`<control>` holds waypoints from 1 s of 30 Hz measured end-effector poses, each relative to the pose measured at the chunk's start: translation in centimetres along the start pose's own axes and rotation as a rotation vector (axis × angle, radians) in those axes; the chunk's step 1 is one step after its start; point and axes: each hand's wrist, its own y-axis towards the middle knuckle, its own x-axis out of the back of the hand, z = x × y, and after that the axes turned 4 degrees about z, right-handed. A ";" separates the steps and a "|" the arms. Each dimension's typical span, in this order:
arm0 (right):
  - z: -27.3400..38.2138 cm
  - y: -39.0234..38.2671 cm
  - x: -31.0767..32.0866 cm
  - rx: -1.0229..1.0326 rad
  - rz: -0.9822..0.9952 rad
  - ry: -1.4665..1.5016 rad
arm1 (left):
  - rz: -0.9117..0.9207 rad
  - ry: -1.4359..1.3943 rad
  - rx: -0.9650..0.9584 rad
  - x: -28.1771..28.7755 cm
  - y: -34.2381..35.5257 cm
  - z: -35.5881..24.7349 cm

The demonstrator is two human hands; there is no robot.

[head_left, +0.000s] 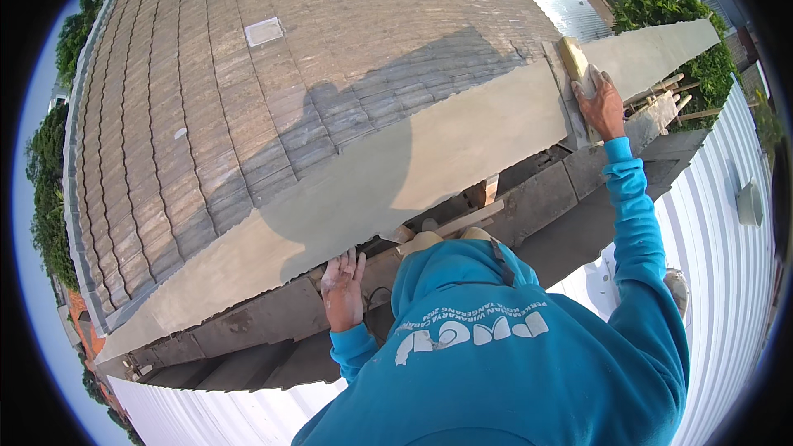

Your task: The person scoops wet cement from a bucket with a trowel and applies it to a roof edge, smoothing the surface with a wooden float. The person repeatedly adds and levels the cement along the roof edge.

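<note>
Nearest is the person's teal hooded sweatshirt (512, 372), bent forward over the work. Just ahead of it, the left hand (344, 287) holds no tool; its fingers lie extended at the lower edge of a smooth plastered band (487, 120), probably to steady the leaning body. Whether the fingertips grip that edge, I cannot tell.

To the right of this hand, a wooden batten (472, 219) lies across the dark gap below the band, beside a rough block wall (537, 202).

Farther out, the right hand (601, 105) is closed around a wooden float (574, 58). The float lies lengthwise across the band, alongside a narrow grey strip (559, 74) just left of the hand; the pairing suggests that the strip serves as a guide or border.

The band is grey and even, darker where the person's shadow (347, 157) falls beyond the left hand. Past it, ribbed roof tiles (182, 58) climb away, weathered brown, with one pale square patch (264, 31).

To the right of the right hand are bamboo poles (661, 87), and below them white corrugated sheeting (719, 281). Leafy trees (661, 4) stand farthest, in bright open daylight.
</note>
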 end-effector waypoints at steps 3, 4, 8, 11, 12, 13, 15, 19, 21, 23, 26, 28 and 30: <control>16.7 -5.4 2.5 0.289 0.013 0.338 | -0.043 -0.054 -0.032 0.5 -0.4 0.7; 21.9 -6.6 4.0 0.330 0.191 0.437 | -0.023 -0.041 -0.054 0.2 -0.4 0.9; 38.5 -13.4 3.6 0.861 0.390 0.608 | 0.015 -0.050 -0.091 0.8 -0.5 1.8; 45.0 -17.4 4.3 1.117 0.590 0.697 | -0.066 -0.023 -0.113 2.3 -2.3 2.9; 46.2 -18.9 5.6 1.170 0.600 0.737 | -0.110 -0.046 -0.141 3.1 -2.9 2.9; 46.9 -20.0 7.2 1.234 0.623 0.785 | -0.170 -0.072 -0.174 3.2 -3.8 3.0; 46.7 -20.7 10.3 1.179 0.726 0.940 | -0.306 -0.174 -0.249 3.3 -6.6 5.3; 45.4 -18.7 9.8 0.945 1.267 1.424 | -0.219 -0.473 -0.343 1.5 -8.4 5.1; 43.6 -17.3 8.5 0.764 1.673 1.644 | -0.149 -0.475 -0.374 0.9 -8.9 5.2; 41.5 -16.7 5.4 0.567 1.875 1.885 | -0.205 -0.295 -0.362 0.0 -8.9 6.5; 38.7 -16.8 3.1 0.130 1.955 1.869 | -0.064 -0.258 -0.370 -2.5 -8.3 5.7; 37.2 -16.9 1.5 0.273 1.792 1.724 | -0.014 -0.260 -0.379 -3.7 -7.3 5.1; 36.8 -16.5 1.8 0.275 1.733 1.669 | 0.003 -0.286 -0.392 -4.3 -6.4 4.8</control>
